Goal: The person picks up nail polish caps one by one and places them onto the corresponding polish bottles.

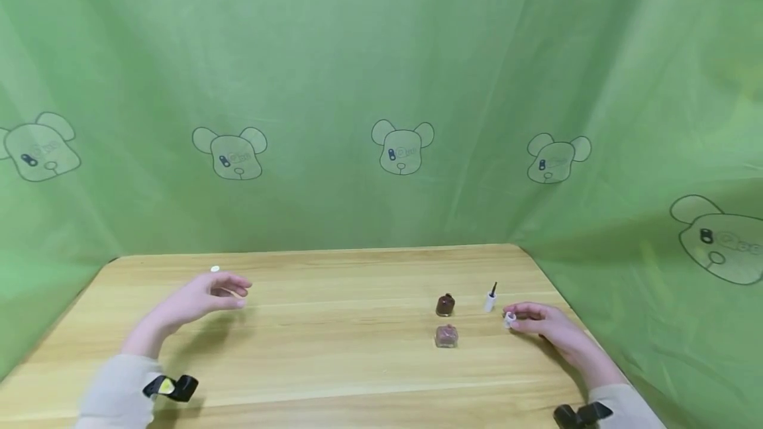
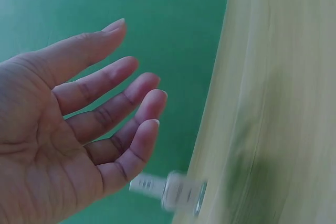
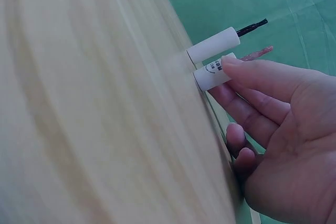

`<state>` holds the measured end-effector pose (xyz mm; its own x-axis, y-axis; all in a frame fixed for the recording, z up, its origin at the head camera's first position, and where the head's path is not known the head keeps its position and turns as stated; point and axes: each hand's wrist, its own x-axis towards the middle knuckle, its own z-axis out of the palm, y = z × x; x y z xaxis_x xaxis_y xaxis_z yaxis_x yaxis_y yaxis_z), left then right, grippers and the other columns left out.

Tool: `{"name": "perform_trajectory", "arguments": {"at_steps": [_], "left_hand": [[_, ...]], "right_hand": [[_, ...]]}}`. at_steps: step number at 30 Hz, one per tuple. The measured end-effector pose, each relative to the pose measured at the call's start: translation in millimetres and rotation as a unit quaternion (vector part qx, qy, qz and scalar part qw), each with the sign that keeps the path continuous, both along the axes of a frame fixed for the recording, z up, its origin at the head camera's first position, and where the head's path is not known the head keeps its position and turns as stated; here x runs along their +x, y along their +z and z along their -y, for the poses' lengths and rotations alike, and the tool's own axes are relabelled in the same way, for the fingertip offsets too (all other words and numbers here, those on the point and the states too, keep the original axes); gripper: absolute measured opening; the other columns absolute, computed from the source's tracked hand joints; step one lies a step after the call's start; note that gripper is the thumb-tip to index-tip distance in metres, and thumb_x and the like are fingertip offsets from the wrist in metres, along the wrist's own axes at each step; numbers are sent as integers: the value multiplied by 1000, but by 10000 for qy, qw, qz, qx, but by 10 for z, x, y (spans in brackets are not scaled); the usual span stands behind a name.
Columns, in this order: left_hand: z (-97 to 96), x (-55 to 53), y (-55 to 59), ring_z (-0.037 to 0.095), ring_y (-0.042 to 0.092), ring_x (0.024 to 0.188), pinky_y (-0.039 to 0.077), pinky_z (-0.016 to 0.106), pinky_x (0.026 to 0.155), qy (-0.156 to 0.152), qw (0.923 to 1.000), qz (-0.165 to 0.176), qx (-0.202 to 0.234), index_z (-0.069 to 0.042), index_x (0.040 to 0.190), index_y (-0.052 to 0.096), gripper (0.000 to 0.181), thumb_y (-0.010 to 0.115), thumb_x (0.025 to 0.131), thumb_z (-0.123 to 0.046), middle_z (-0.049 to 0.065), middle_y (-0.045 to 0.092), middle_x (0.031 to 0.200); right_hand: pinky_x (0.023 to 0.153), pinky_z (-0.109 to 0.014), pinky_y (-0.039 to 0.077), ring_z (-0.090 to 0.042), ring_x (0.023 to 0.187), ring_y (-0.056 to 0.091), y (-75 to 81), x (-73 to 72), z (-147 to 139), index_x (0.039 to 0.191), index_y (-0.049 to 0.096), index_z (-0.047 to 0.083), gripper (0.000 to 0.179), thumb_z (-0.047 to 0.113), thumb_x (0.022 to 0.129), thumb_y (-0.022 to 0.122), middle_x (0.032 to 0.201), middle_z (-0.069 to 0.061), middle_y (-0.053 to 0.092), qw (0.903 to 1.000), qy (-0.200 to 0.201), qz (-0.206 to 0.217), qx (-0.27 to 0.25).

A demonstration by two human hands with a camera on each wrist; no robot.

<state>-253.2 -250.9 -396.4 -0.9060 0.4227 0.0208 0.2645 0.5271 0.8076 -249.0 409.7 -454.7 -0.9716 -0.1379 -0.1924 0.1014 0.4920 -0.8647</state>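
Note:
At the right side of the table my right hand (image 1: 551,330) pinches a white nail polish cap (image 3: 215,75) between thumb and fingers. Its pinkish brush points up and its base is at the tabletop. Close beside stands another white nail polish cap (image 1: 489,303), with a dark brush upward. Left of these caps are two uncapped nail polish bottles: a dark brown one (image 1: 445,306) and, nearer me, a mauve one (image 1: 446,336). My left hand (image 1: 205,298) hovers above the left part of the table, fingers loosely bent and holding nothing. Beyond it stands a white-capped nail polish bottle (image 2: 184,192), mostly hidden in the head view.
The light wooden table (image 1: 334,349) ends at the back against a green curtain (image 1: 334,71) with bear-head outlines. The same curtain runs along the right and left sides. A black strap (image 1: 169,387) sits on my left sleeve.

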Motion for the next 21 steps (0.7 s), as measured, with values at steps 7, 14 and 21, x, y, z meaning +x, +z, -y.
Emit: {"name": "perform_trajectory", "arguments": {"at_steps": [7, 14, 21], "left_hand": [[-341, 49, -16, 11, 62, 102, 51, 20, 87, -379, 9991, -175, 30, -2, 124, 60, 42, 68, 90, -25, 18, 65, 119], [-640, 118, -20, 7, 61, 96, 51, 21, 83, -703, 9969, -284, 212, -1, 122, 61, 40, 68, 90, -24, 19, 67, 115], [-947, 208, -59, 5, 63, 92, 52, 21, 80, -862, 9957, -319, 130, -6, 118, 64, 37, 69, 89, -28, 14, 70, 109]], "right_hand": [[91, -16, 39, -1, 100, 60, 5, 0, -2, 130, 53, -7, 53, 21, 87, 70, 115, 1, 70, 9999, 6, -19, -122], [91, -15, 40, -2, 100, 61, -7, -2, -13, 128, 54, -7, 50, 19, 88, 69, 115, 0, 70, 9996, 85, -84, -246], [90, -14, 39, 2, 100, 59, -35, -9, -22, 127, 54, -8, 48, 18, 89, 68, 116, 3, 70, 9995, 122, -186, -232]]}}
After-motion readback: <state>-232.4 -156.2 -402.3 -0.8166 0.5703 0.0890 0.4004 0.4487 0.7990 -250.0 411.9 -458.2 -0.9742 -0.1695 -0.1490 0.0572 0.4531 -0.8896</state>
